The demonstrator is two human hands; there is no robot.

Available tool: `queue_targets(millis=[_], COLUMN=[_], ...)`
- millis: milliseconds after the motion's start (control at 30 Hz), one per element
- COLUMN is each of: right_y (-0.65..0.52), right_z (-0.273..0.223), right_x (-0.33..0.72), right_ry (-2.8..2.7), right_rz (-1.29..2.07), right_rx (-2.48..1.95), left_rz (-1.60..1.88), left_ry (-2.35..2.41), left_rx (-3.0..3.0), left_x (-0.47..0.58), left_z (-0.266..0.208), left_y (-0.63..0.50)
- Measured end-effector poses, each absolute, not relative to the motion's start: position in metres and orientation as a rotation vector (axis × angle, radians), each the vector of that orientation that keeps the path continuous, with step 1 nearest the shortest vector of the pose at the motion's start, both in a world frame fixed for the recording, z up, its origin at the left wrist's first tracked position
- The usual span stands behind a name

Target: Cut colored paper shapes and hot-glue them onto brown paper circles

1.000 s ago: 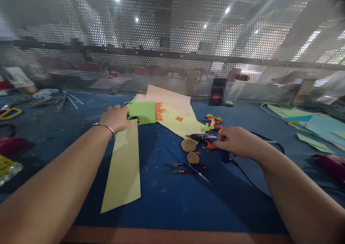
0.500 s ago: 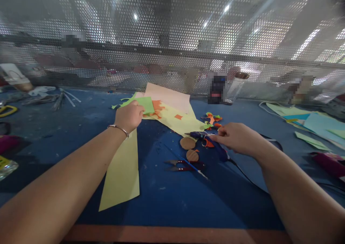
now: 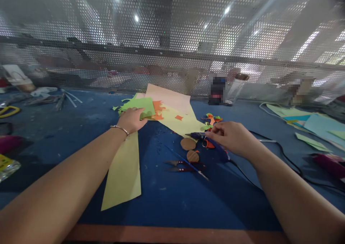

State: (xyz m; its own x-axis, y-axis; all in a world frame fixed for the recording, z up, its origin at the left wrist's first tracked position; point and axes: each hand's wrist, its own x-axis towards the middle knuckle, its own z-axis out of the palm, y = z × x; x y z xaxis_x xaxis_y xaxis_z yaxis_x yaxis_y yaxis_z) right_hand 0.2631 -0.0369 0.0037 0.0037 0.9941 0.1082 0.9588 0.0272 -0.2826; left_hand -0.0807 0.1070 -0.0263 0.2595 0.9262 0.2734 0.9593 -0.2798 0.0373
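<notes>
My left hand (image 3: pixel 132 119) lies with fingers stretched out over the front edge of a green paper sheet (image 3: pixel 147 106), touching it. Beneath that hand a long pale yellow paper strip (image 3: pixel 124 177) runs toward me. My right hand (image 3: pixel 229 137) is closed around the top of a dark blue glue gun (image 3: pixel 219 150), whose dark nozzle points left. By the nozzle are two round brown cardboard discs, one (image 3: pixel 188 143) behind the other (image 3: pixel 193 156). Dark-handled thread snips (image 3: pixel 175 166) and a thin blue stick (image 3: pixel 183 159) lie crossed in front of them.
Orange and green paper scraps (image 3: pixel 211 119) lie behind the glue gun. A pale pink sheet (image 3: pixel 168 95) and a yellow sheet (image 3: pixel 185 123) spread at the back. The black cord (image 3: pixel 244 175) trails right. Coloured papers (image 3: pixel 320 125) lie at right, below a perforated metal screen (image 3: pixel 167 28).
My left hand has loosened from its pinch on the green paper and now lies flatter, a little lower and right. My right hand has shifted slightly left along the glue gun.
</notes>
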Motion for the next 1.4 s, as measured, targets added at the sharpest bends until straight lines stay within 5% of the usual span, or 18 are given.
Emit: queue_targets(millis=[567, 733, 867, 967, 1267, 1333, 1400], right_y=[-0.041, -0.044, -0.050, -0.053, -0.048, -0.050, -0.051], right_z=[0.003, 0.003, 0.003, 0.003, 0.005, 0.006, 0.007], right_x=[0.253, 0.244, 0.231, 0.225, 0.231, 0.231, 0.230], right_ry=[-1.956, -1.770, -1.502, -1.309, -1.099, -1.096, -1.109], right_rz=[0.337, 0.737, 1.198, 1.245, 1.100, 1.082, 1.074], right_rx=[-1.850, -1.543, -1.143, -1.004, -0.989, -0.943, -0.933], left_rz=[-0.689, -1.179, -1.104, -0.983, -1.133, -1.461, -1.387], left_ry=[-1.826, -1.193, -0.569, -0.296, -0.125, -0.301, -0.667], left_rx=[-2.159, -2.232, -2.498, -2.582, -2.702, -2.676, -2.895], left_x=[-0.084, -0.051, -0.018, -0.006, -0.007, -0.004, -0.001], left_z=[-0.018, 0.007, 0.004, -0.001, 0.012, 0.014, 0.014], left_y=[0.108, 0.058, 0.028, 0.024, 0.005, -0.009, -0.018])
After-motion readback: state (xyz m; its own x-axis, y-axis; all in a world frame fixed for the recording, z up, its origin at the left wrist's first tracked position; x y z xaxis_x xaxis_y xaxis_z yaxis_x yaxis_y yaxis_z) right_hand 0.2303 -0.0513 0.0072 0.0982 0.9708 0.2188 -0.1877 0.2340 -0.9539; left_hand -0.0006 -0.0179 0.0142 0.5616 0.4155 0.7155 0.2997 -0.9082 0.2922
